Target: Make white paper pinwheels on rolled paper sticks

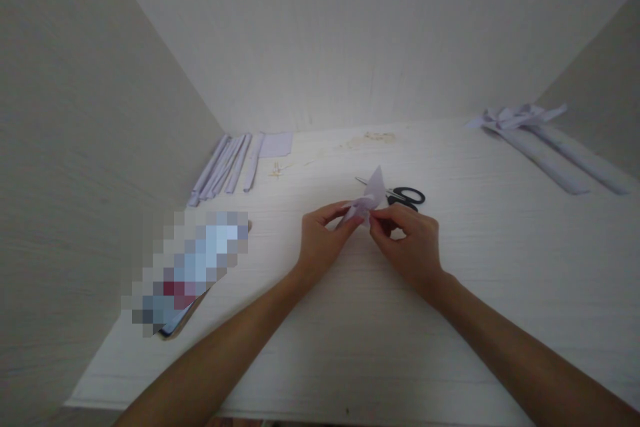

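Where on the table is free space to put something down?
Bare table lies between the scissors and the paper rolls on the right, and near the front edge. It is crowded around both hands with the folded paper, and by the paper strips.

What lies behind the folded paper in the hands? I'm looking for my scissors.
Behind the folded paper, black-handled scissors lie on the table. Their handles and one blade tip show; the paper covers the rest. Both the left hand and right hand pinch the paper.
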